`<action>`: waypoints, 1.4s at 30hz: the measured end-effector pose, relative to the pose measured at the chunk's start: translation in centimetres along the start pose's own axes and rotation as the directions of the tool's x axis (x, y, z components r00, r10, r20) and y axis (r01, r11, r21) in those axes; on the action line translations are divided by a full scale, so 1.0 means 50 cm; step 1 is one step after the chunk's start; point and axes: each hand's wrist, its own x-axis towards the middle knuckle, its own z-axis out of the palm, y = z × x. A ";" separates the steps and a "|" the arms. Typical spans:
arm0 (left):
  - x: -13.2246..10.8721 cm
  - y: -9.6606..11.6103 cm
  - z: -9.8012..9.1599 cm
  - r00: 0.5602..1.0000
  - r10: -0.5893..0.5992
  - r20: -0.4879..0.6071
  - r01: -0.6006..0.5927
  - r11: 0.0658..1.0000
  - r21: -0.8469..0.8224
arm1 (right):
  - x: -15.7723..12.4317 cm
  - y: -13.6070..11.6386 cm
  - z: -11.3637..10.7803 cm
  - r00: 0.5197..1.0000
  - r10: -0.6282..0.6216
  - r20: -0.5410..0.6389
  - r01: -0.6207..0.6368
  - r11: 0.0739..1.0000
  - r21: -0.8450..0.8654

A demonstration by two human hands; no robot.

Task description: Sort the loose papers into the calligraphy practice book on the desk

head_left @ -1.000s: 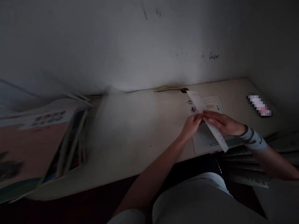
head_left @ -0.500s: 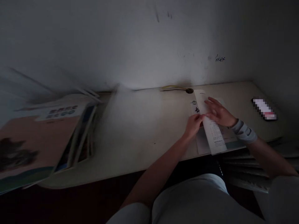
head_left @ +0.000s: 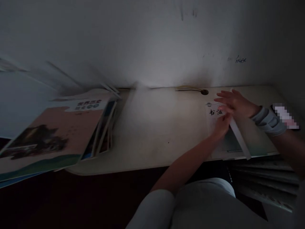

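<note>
Lying at the far left, a large pink-and-white book with a green lower band [head_left: 59, 127] tops a stack of slim, pale-edged books [head_left: 102, 136] fanned out on its right side. The bare middle of the off-white surface [head_left: 147, 140] follows, then a dark round hole [head_left: 204, 92] near the wall. Of the 2 hands, the left hand [head_left: 221, 125] comes first, its thumb and fingertips pinched on a long white paper strip [head_left: 240, 136]. The strip's long axis slants from that pinch down to the right, its lower end pointing toward the person at the front edge. It looks pale, straight-sided and narrow; whether folded or seen edge-on, I cannot tell. It is above a pale-and-green book with 2 black characters [head_left: 228, 142]. The right hand [head_left: 238, 103] spreads its fingers wide, pointing left over the book's top; any contact with the strip is unclear. A grey wristband [head_left: 269, 121] circles its wrist, beside a dark-edged phone [head_left: 286, 116] with a blurred screen.
</note>
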 end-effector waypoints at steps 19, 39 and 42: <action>-0.084 -0.002 -0.337 0.953 0.301 0.042 -0.100 0.178 0.979 | 0.050 -0.036 0.186 0.986 -0.083 0.141 0.075 0.995 0.059; -0.088 -0.048 -0.358 0.974 0.218 0.068 -0.118 0.225 0.967 | 0.082 -0.135 0.162 0.988 -0.082 0.128 0.086 0.996 -0.025; -0.088 -0.045 -0.358 0.973 0.220 0.066 -0.120 0.244 0.962 | 0.011 -0.197 0.131 0.960 -0.229 0.164 0.232 0.973 -0.001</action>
